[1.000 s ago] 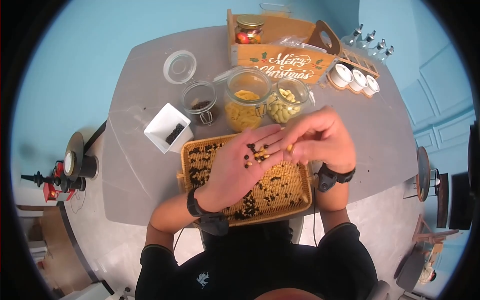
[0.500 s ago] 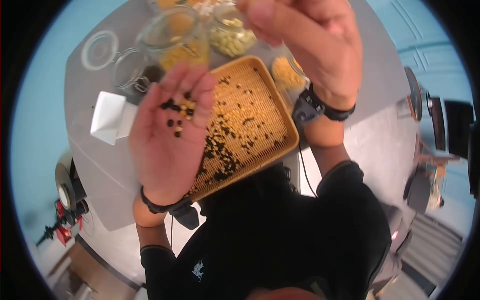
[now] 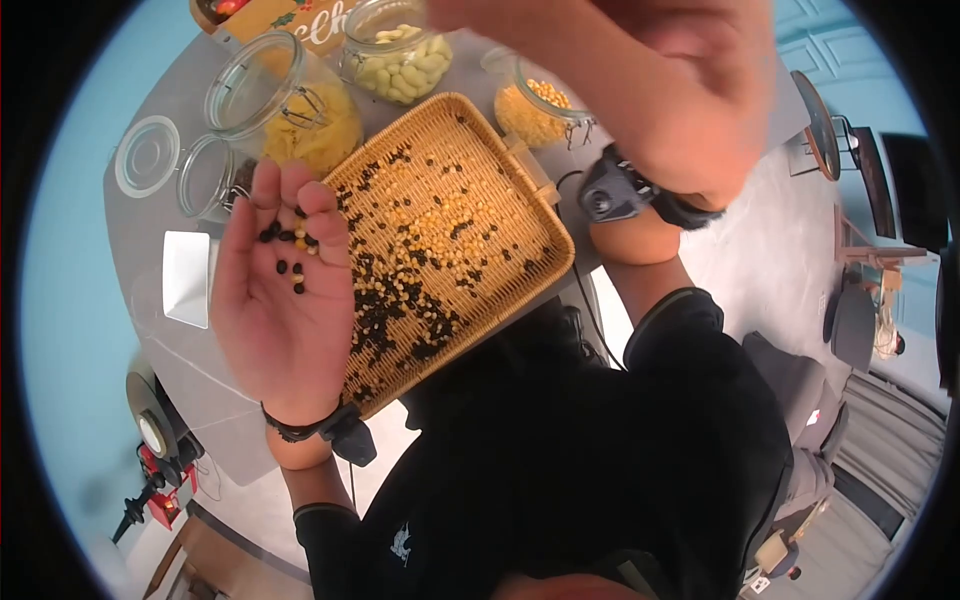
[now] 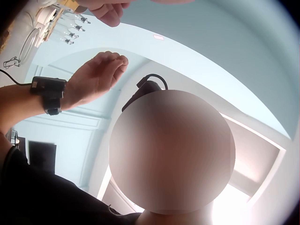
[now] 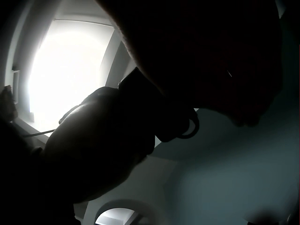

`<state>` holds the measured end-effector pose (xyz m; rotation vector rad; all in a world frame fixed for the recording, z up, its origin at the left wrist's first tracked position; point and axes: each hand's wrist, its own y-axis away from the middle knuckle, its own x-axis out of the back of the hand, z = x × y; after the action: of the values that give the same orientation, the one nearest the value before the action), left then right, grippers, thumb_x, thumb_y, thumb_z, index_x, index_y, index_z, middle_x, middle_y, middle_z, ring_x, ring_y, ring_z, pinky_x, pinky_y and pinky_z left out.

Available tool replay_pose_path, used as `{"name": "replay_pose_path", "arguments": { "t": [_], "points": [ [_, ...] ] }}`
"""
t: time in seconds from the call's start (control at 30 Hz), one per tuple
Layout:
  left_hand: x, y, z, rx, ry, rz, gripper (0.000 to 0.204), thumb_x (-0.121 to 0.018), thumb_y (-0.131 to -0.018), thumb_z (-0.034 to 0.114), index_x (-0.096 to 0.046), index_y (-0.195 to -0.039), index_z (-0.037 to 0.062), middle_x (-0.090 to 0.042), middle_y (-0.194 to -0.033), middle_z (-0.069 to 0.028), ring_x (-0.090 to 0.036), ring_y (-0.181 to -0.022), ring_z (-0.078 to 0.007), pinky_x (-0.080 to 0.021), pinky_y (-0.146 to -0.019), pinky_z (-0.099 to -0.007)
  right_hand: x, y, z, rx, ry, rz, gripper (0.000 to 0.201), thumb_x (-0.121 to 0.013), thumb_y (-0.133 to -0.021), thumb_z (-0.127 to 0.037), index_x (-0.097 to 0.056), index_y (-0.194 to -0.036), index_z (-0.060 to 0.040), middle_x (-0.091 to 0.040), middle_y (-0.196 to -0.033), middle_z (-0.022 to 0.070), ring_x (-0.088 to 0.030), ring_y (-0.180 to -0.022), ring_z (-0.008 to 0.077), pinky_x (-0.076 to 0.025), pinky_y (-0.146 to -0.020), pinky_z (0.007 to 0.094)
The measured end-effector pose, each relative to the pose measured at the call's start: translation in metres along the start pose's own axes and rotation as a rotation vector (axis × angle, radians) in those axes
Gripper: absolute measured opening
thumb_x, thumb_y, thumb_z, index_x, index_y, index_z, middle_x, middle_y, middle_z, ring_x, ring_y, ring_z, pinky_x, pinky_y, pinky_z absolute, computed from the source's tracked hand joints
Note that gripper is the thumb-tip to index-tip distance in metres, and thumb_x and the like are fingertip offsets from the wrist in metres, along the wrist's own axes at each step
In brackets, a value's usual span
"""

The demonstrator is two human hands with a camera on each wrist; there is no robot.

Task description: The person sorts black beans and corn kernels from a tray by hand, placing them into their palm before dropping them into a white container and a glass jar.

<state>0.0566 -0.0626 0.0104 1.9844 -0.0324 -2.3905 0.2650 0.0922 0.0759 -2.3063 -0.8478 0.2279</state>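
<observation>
My left hand lies palm up beside a wicker tray, fingers slightly bent. Several black beans and yellow corn kernels rest on its palm and fingers. Many more corn kernels and black beans are spread over the tray. My right hand is raised high above the tray's right side, its fingertips cut off by the top edge of the head view. In the left wrist view, the right hand has bent fingers with the thumb close to them; I cannot tell whether anything is between them.
Behind the tray stand glass jars: yellow pasta, pale green beans and corn. A smaller jar with its lid up is at the left, near a white dish. A wooden crate stands farther back.
The right hand, which was pinching a yellow kernel at the left palm, has risen toward the head. The left hand has moved left off the tray, carrying its beans and kernels. The head view has turned.
</observation>
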Motion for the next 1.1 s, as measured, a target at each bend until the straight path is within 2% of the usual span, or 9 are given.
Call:
{"name": "replay_pose_path", "arguments": {
  "t": [0.23, 0.43, 0.53, 0.67, 0.7, 0.77, 0.83, 0.93, 1.1],
  "points": [
    [0.001, -0.002, -0.013, -0.08, -0.186, 0.148, 0.037, -0.043, -0.109, 0.024, -0.058, -0.126, -0.0048, -0.064, -0.119, -0.0177, -0.063, -0.111, -0.0274, -0.05, -0.102, -0.0377, 0.046, 0.005, -0.001, 0.103, 0.344, 0.051, 0.013, -0.071, -0.091, 0.0, -0.072, -0.104, 0.0013, -0.072, -0.091, 0.0084, -0.062, -0.078, 0.0116, -0.049, -0.071, 0.0236],
    [0.007, -0.004, -0.013, -0.01, -0.189, 0.065, 0.037, -0.042, -0.109, 0.027, -0.058, -0.125, -0.0029, -0.065, -0.119, -0.0162, -0.063, -0.11, -0.027, -0.049, -0.102, -0.0382, 0.052, 0.006, -0.026, -0.383, 0.937, -0.227, 0.016, -0.074, -0.084, 0.003, -0.073, -0.1, -0.0003, -0.073, -0.084, 0.0066, -0.065, -0.074, 0.0133, -0.051, -0.073, 0.0288],
    [0.005, -0.007, -0.01, -0.018, -0.178, 0.047, 0.04, -0.041, -0.109, 0.027, -0.056, -0.129, -0.0049, -0.062, -0.127, -0.0192, -0.059, -0.121, -0.0298, -0.045, -0.109, -0.0407, 0.059, 0.002, -0.012, -0.521, 1.052, -0.199, 0.021, -0.075, -0.082, 0.0, -0.074, -0.103, -0.0011, -0.074, -0.089, 0.0107, -0.067, -0.075, 0.0195, -0.052, -0.072, 0.0307],
    [-0.029, -0.021, -0.016, 0.04, -0.189, 0.152, 0.047, -0.041, -0.109, 0.027, -0.048, -0.136, -0.0113, -0.055, -0.141, -0.0257, -0.049, -0.138, -0.0345, -0.037, -0.119, -0.0449, 0.059, 0.002, -0.01, -0.324, 1.164, -0.089, 0.028, -0.073, -0.079, -0.001, -0.075, -0.106, -0.0049, -0.072, -0.09, 0.0166, -0.07, -0.082, 0.0318, -0.054, -0.073, 0.0377],
    [-0.024, -0.023, -0.016, 0.055, -0.1, 0.031, 0.055, -0.028, -0.11, 0.023, -0.028, -0.149, -0.0169, -0.03, -0.158, -0.0327, -0.026, -0.152, -0.041, -0.024, -0.126, -0.0462, 0.054, 0.001, -0.017, -0.314, 1.145, -0.086, 0.029, -0.073, -0.079, -0.001, -0.075, -0.107, -0.0054, -0.072, -0.09, 0.0168, -0.07, -0.083, 0.0327, -0.054, -0.074, 0.0381],
    [-0.033, -0.028, -0.018, -0.01, -0.625, -0.12, 0.057, -0.026, -0.11, 0.024, -0.029, -0.148, -0.018, -0.03, -0.158, -0.0332, -0.026, -0.151, -0.0412, -0.023, -0.126, -0.0469, 0.041, -0.001, -0.025, -0.236, 1.1, -0.095, 0.027, -0.073, -0.079, -0.001, -0.074, -0.106, -0.0054, -0.071, -0.09, 0.0164, -0.069, -0.084, 0.0341, -0.054, -0.075, 0.039],
    [-0.031, -0.032, -0.023, 0.018, -0.606, -0.132, 0.06, -0.023, -0.11, 0.028, -0.028, -0.147, -0.0191, -0.032, -0.156, -0.0338, -0.027, -0.151, -0.042, -0.02, -0.127, -0.0478, 0.02, -0.002, -0.029, -0.117, 1.029, -0.124, 0.024, -0.072, -0.08, -0.002, -0.074, -0.104, -0.0046, -0.07, -0.088, 0.015, -0.068, -0.083, 0.0348, -0.054, -0.074, 0.0401],
    [-0.026, -0.03, -0.021, 0.135, -0.114, 0.033, 0.061, -0.023, -0.11, 0.03, -0.029, -0.148, -0.0184, -0.036, -0.153, -0.0317, -0.031, -0.148, -0.0404, -0.021, -0.127, -0.0478, -0.006, -0.006, -0.021, 0.102, 0.787, -0.382, 0.023, -0.072, -0.079, -0.003, -0.072, -0.102, -0.0032, -0.068, -0.091, 0.0104, -0.066, -0.086, 0.0331, -0.054, -0.074, 0.0408],
    [-0.02, -0.024, -0.015, 0.137, -0.182, 0.04, 0.056, -0.032, -0.111, 0.032, -0.039, -0.147, -0.0093, -0.049, -0.145, -0.0175, -0.044, -0.138, -0.0272, -0.032, -0.118, -0.0434, -0.039, 0.001, -0.007, 0.053, 0.73, -0.569, 0.027, -0.072, -0.076, -0.002, -0.071, -0.102, -0.0025, -0.065, -0.104, 0.0058, -0.062, -0.095, 0.0304, -0.055, -0.076, 0.0405]
  ]
}}
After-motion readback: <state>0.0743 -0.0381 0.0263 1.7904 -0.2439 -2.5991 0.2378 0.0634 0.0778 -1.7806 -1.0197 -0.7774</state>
